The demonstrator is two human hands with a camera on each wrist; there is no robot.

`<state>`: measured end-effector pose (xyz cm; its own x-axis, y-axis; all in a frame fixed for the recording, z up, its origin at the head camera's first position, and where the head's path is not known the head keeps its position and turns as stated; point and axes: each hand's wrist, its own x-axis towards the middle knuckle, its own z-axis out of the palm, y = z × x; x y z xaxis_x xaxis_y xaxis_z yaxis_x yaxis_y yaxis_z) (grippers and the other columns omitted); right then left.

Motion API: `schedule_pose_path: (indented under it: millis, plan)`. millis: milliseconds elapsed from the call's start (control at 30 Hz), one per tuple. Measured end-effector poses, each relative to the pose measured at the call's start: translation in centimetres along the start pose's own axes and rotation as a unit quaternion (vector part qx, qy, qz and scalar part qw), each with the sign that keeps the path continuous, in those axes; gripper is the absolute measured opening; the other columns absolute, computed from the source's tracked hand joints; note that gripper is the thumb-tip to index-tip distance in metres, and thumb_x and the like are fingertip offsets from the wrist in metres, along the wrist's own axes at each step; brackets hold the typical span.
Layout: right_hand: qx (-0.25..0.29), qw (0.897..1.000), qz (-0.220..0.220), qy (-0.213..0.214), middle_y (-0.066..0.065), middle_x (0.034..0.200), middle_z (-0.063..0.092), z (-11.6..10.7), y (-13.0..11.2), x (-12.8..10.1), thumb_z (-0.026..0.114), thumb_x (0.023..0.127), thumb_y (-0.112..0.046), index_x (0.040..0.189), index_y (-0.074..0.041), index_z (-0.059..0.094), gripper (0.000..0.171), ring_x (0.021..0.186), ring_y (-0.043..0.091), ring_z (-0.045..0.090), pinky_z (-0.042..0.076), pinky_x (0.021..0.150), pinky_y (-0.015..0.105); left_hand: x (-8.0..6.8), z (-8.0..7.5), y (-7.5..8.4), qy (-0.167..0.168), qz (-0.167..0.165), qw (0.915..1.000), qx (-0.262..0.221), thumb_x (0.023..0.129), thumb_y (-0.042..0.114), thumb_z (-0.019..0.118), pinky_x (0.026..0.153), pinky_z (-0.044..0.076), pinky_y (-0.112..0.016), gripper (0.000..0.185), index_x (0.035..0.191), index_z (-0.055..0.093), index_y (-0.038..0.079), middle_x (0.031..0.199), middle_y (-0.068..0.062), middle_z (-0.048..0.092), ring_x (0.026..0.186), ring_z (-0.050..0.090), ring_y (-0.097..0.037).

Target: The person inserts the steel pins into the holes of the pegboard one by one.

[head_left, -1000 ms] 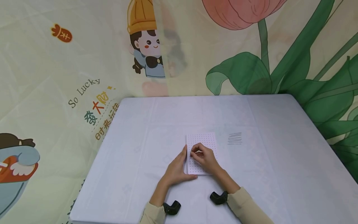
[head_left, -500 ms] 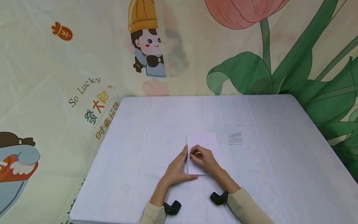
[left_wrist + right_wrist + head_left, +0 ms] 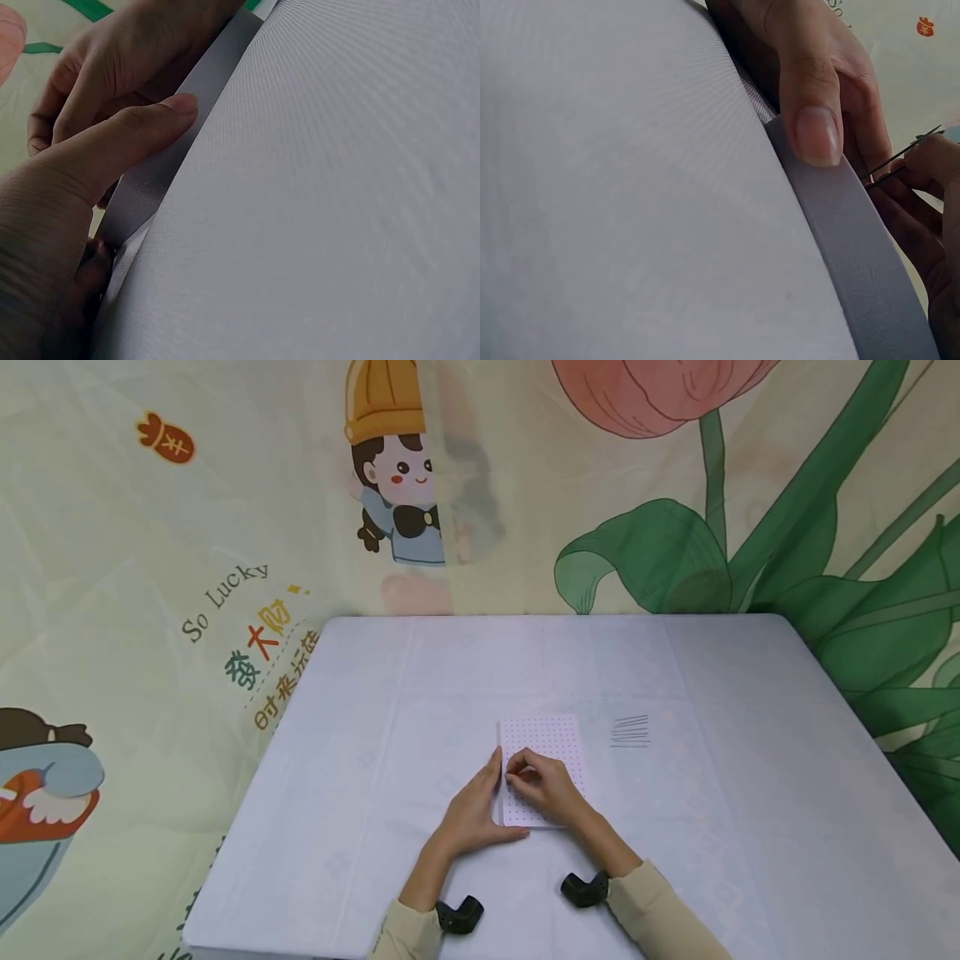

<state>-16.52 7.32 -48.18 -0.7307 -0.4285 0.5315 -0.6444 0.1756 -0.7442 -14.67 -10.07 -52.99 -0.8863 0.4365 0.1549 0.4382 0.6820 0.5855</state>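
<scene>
Your right hand (image 3: 546, 787) pinches a thin pin (image 3: 900, 156) over the dotted foam board (image 3: 551, 737) mid-table; your left hand (image 3: 471, 814) lies flat, bracing its edge. The pin likely bends easily, so grip low.

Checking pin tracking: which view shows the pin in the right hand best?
Right wrist: the thin dark pin shows as a clear line pinched in the right hand. In the head view the right hand hides it over the dotted board. Left wrist shows none.
</scene>
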Motion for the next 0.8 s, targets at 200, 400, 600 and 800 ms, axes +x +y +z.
schedule_pose_path:
  millis: [200, 400, 600, 800]
  plan:
    - [0.009, 1.000, 0.002, 0.003, 0.016, 0.084, 0.063, -0.06, 0.05, -0.14, 0.064, 0.079, 0.012, 0.090, 0.007, 0.057, 0.014, 0.079, 0.027, 0.063, 0.055, 0.068, 0.036, -0.06, 0.02, 0.07, -0.003, -0.006, 0.9999, -0.010, 0.063, 0.064, 0.071, 0.100, 0.037, -0.040, 0.123, 0.149, 0.001, 0.012, 0.151, -0.007, 0.019, 0.134, 0.027, -0.021]
    - [0.022, 1.000, 0.016, -0.002, 0.017, 0.087, 0.062, -0.18, 0.16, -0.20, 0.063, 0.079, 0.012, 0.093, 0.008, 0.056, 0.016, 0.081, 0.029, 0.063, 0.055, 0.070, 0.034, -0.01, 0.05, 0.17, -0.003, -0.008, 0.9999, -0.012, 0.063, 0.063, 0.072, 0.100, 0.037, -0.040, 0.123, 0.149, 0.001, 0.011, 0.151, -0.007, 0.020, 0.133, 0.028, -0.021]
    - [0.050, 0.998, 0.031, 0.000, 0.022, 0.090, 0.061, -0.27, 0.33, -0.24, 0.063, 0.080, 0.012, 0.095, 0.010, 0.056, 0.017, 0.083, 0.031, 0.062, 0.055, 0.071, 0.034, 0.03, 0.01, 0.15, -0.002, 0.000, 1.0000, -0.005, 0.064, 0.064, 0.071, 0.100, 0.037, -0.041, 0.122, 0.149, 0.002, 0.010, 0.151, -0.008, 0.020, 0.134, 0.028, -0.022]
    - [0.075, 0.996, 0.047, 0.020, 0.025, 0.092, 0.060, -0.61, 0.45, -0.34, 0.062, 0.080, 0.012, 0.096, 0.011, 0.056, 0.017, 0.086, 0.035, 0.061, 0.054, 0.074, 0.034, 0.05, 0.09, 0.11, -0.001, 0.000, 1.0000, -0.007, 0.064, 0.065, 0.070, 0.101, 0.036, -0.041, 0.122, 0.149, 0.001, 0.011, 0.151, -0.007, 0.019, 0.134, 0.027, -0.022]
